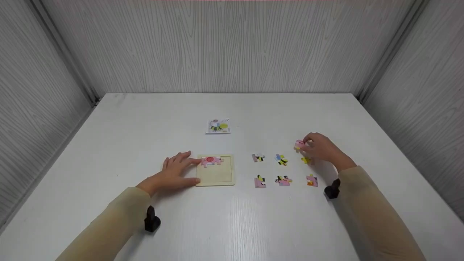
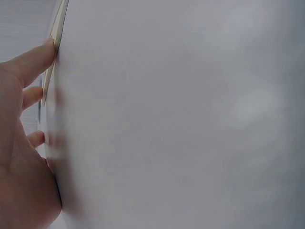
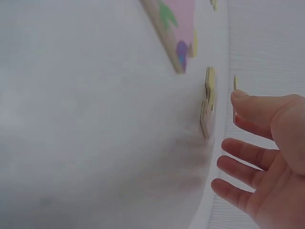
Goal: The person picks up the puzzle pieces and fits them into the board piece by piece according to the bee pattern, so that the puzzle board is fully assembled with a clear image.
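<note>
Step in hand, as judged: pick-up of a jigsaw pc for a wooden tray. The R hand [image 1: 320, 148] pinched a pink pc [image 1: 299, 144] btwn thumb and index finger; per the R wrist view, this pc was clear of the tabletop [image 1: 224, 221]. The L hand [image 1: 173, 175] lay w/ fingers spread wide, thumb and index finger touching the L side of the wooden tray [image 1: 217, 177], prob. to steady it. One pc w/ a red disc [image 1: 210, 160] lay in the tray's far L part; whether fully seated, could not tell. Six loose pcs [image 1: 283, 180] lay R of the tray, approx. two rows of three; a picture card [image 1: 218, 126] lay beyond it. Next move prob. called for carrying the pink pc to the tray, aligning its tabs, then pressing it flat.
</note>
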Demonstrator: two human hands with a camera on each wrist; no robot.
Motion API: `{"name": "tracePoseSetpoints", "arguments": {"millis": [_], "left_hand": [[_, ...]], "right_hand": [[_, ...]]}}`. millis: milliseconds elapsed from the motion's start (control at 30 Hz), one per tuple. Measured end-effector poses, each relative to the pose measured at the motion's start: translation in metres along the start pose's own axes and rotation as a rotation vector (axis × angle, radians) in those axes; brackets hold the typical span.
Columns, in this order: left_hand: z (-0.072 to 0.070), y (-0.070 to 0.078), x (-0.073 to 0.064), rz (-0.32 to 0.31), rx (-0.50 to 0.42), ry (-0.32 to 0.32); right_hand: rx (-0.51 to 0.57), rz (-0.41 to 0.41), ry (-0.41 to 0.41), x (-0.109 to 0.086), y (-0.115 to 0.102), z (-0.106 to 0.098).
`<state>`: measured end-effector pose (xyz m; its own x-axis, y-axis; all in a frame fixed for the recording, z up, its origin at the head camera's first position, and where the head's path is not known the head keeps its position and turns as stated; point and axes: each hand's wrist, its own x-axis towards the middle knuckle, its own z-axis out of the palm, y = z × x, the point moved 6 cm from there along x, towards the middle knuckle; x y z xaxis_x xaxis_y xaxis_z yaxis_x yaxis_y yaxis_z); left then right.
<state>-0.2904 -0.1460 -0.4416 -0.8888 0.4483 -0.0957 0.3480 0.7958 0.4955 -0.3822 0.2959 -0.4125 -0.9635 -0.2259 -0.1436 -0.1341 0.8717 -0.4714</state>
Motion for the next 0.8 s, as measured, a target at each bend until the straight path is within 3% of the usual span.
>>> {"name": "tracePoseSetpoints", "arguments": {"millis": [433, 800], "left_hand": [[-0.001, 0.000, 0.000, 0.000, 0.001, -0.003], [0.001, -0.001, 0.001, -0.007, 0.004, -0.008]], "right_hand": [[0.010, -0.096, 0.028, -0.013, -0.037, 0.007], [0.012, -0.265, 0.052, -0.016, -0.076, 0.021]]}}
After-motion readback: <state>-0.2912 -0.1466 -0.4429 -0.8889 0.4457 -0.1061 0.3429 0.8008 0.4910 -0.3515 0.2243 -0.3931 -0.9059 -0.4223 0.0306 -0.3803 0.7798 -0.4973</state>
